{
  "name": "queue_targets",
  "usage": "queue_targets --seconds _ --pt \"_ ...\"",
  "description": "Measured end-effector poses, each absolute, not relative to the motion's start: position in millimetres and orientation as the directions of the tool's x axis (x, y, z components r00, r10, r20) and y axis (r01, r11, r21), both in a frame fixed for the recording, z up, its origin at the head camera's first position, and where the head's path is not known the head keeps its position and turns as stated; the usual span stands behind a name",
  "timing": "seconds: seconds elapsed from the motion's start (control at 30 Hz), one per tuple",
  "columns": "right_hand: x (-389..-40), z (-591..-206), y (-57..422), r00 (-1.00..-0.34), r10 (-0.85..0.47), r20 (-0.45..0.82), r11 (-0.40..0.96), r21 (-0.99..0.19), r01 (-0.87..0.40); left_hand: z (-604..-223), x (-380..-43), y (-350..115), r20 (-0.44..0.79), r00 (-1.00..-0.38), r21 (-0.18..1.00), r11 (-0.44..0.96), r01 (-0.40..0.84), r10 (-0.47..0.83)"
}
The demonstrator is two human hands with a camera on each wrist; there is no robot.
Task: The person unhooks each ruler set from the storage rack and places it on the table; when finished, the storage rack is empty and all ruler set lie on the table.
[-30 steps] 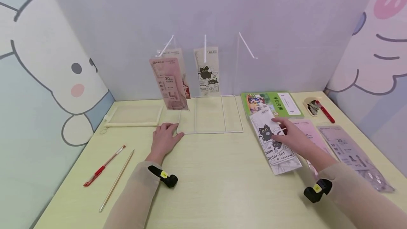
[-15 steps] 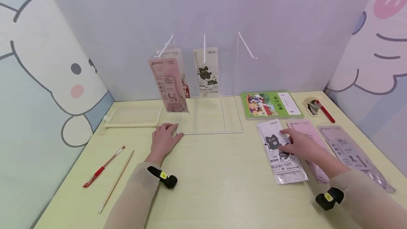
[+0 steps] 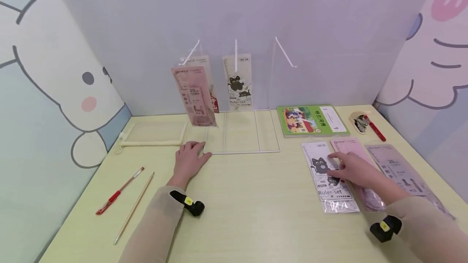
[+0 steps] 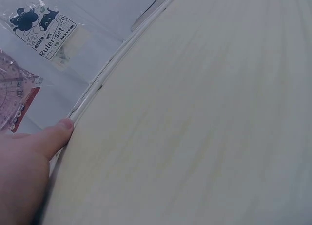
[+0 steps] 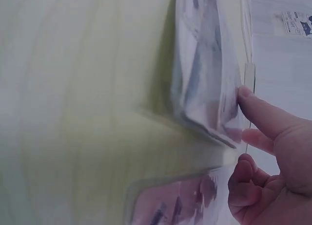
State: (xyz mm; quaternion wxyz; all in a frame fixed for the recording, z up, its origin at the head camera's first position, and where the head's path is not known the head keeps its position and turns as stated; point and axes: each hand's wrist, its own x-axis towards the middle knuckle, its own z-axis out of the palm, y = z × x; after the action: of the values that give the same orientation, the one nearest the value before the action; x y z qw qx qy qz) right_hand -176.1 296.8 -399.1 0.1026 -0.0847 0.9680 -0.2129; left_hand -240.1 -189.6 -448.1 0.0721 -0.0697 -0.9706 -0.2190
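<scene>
A: Where is the cat-printed ruler-set packet (image 3: 323,182)?
B: Right of the frame's centre, just below the green book (image 3: 310,121), with its lettering toward the bottom.
A: And the right hand's grip (image 3: 355,169)?
B: Clamped on the packet's right side, two fingertips showing on the printed front. In the right wrist view the packet seems tilted; I can't tell whether any of it touches the counter (image 3: 256,214).
A: What is beside it?
B: A pink packet (image 3: 346,146), partly behind the hand, then a lilac packet (image 3: 396,169) farther right.
A: The left hand's grip (image 3: 189,158)?
B: Left of centre, thumb and fingers apart, at the near corner of the white wire rack (image 3: 243,152). The left wrist view shows the thumb touching the wire.
A: Anything hanging from the rack?
B: A pink ruler packet (image 3: 191,94) on the left hook, another cat packet (image 3: 241,86) at the middle one.
A: And lower left?
B: A red pen (image 3: 116,195) and a pencil (image 3: 134,208), side by side.
</scene>
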Motion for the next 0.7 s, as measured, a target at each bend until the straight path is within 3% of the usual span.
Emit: queue_targets --seconds 0.33,0.7 --pt "-199.3 -385.8 286.3 -0.961 -0.261 -0.091 0.882 -0.427 -0.199 -451.3 -241.5 -190.3 0.176 -0.979 0.4 0.901 0.168 0.105" --pt "-247.3 -380.8 222.7 -0.906 -0.409 0.111 0.752 -0.522 -0.404 -452.7 -241.2 -190.4 0.187 -0.977 0.402 0.899 0.174 0.105"
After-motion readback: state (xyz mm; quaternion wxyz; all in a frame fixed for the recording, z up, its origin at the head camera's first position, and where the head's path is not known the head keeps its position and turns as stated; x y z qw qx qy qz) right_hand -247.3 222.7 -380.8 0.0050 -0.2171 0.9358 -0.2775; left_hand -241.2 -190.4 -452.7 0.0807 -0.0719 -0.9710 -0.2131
